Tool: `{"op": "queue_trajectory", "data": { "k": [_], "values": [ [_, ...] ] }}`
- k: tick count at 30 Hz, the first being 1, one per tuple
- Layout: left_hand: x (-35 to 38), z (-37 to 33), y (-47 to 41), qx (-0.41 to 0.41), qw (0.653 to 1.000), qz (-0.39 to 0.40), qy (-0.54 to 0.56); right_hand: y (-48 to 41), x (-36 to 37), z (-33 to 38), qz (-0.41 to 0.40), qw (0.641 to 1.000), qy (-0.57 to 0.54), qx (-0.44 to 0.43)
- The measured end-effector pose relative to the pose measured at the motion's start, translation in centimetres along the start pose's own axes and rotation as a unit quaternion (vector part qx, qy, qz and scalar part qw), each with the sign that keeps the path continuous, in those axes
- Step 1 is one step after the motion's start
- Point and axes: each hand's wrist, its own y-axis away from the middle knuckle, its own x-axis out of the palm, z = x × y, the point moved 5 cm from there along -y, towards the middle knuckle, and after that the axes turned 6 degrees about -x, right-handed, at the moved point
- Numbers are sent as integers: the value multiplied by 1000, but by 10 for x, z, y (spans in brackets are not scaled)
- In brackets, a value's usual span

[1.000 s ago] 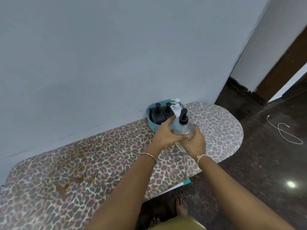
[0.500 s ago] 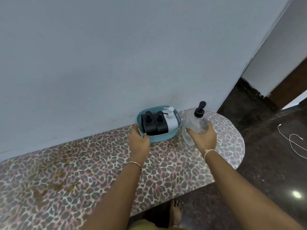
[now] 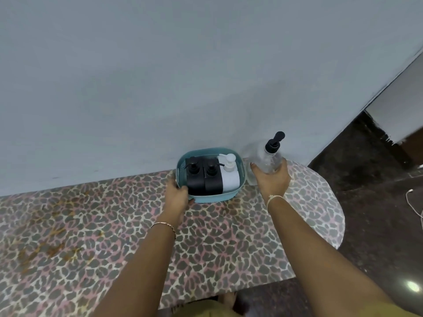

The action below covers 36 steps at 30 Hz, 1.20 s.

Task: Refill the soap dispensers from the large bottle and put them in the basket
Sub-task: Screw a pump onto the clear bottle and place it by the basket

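Observation:
A teal basket (image 3: 241, 167) stands against the wall on the leopard-print board (image 3: 206, 236). Inside it are two black soap dispensers (image 3: 194, 181) (image 3: 212, 183) and a white one (image 3: 230, 177), all upright. My left hand (image 3: 177, 197) grips the basket's front-left rim. To the right of the basket, my right hand (image 3: 272, 179) wraps around the lower part of the large clear bottle (image 3: 266, 159) with a black pump top; the bottle is upright and close to the wall. Its base is hidden behind my hand.
A pale blue-grey wall (image 3: 183, 76) runs directly behind the board. The board's rounded right end (image 3: 336, 216) drops off to a dark floor. A white cable (image 3: 412, 202) lies on the floor at the far right. My bare foot (image 3: 229, 299) shows below the board's front edge.
My left hand left the clear bottle and took hold of the basket rim. My right hand carried the bottle from in front of the basket to its right side, near the wall.

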Motion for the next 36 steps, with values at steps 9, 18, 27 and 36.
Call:
{"op": "queue_trajectory", "data": {
  "k": [9,18,27,36],
  "values": [
    [0,1,1,-14,999,-8,27,-8,15,-6,8,1000,4,9],
    [-1,-1,2,-21,999,-5,24,-12,17,-7,25,999,45,16],
    [-6,-4,3,-53,997,42,22,-12,18,-13,50,997,51,35],
    [-12,-1,-2,-38,998,56,-7,-2,15,-16,51,997,46,36]
  ]
}}
